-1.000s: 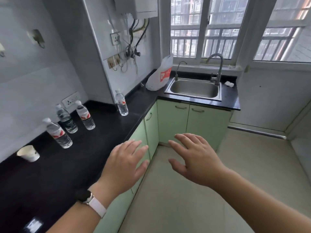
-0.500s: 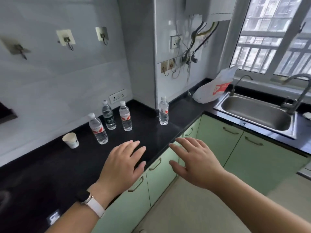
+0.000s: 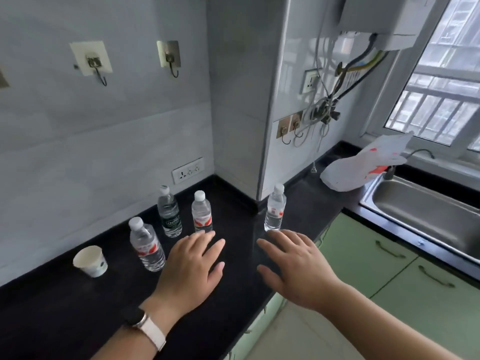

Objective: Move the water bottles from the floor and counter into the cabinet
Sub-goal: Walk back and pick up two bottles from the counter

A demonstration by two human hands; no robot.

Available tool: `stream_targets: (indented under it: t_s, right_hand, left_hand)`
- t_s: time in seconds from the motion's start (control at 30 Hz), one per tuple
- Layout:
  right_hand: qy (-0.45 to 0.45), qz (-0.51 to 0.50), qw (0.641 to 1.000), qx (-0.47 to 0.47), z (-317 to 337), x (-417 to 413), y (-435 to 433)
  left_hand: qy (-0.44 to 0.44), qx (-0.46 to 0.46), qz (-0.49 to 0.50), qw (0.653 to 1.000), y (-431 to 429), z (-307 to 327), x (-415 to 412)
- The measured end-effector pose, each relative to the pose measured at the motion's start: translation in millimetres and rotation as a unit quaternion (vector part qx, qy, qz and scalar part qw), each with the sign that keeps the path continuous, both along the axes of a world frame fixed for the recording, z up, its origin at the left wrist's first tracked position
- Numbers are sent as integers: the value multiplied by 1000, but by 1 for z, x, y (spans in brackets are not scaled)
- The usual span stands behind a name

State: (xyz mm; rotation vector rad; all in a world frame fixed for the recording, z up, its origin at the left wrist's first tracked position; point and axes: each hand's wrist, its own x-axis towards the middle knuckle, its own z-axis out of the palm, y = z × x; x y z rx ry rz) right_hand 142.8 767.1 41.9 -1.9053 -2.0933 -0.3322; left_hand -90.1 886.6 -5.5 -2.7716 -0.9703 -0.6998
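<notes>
Black counter [image 3: 65,307] bears four water bottles [image 3: 146,247], one paper cup [image 3: 90,261]; both hands' fingers [image 3: 207,245] spread, empty.

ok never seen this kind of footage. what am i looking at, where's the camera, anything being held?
There is no robot here. One wide-angle camera sits on a person's head and looks forward and down, so you see their own two arms. The left hand, with a watch on its wrist, and the right hand hover open over a black counter. Neither holds anything. On the counter stand four water bottles: three clustered at left and one alone by the wall corner. A paper cup stands further left, a plastic bag lies by the sink. Green cabinets sit below, doors shut.
</notes>
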Motion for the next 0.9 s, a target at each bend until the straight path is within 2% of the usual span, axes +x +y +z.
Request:
stream_targets:
  t_s: [0.2,0.4,0.67,0.9]
  right_hand:
    - [1,59,998,-16,-17,14,72]
    - [10,144,989,-41,-38,33,148]
    - [89,249,964,-16,-48,53,226]
    - [115,257,948,-150,-77,49,268]
  left_hand:
    - [13,-21,50,998,37,-14,-1]
    - [57,-46,162,984,57,-19,5]
    - [68,-127,356,923,63,-21,25]
    - [-9,-176,466,867,57,-32,33]
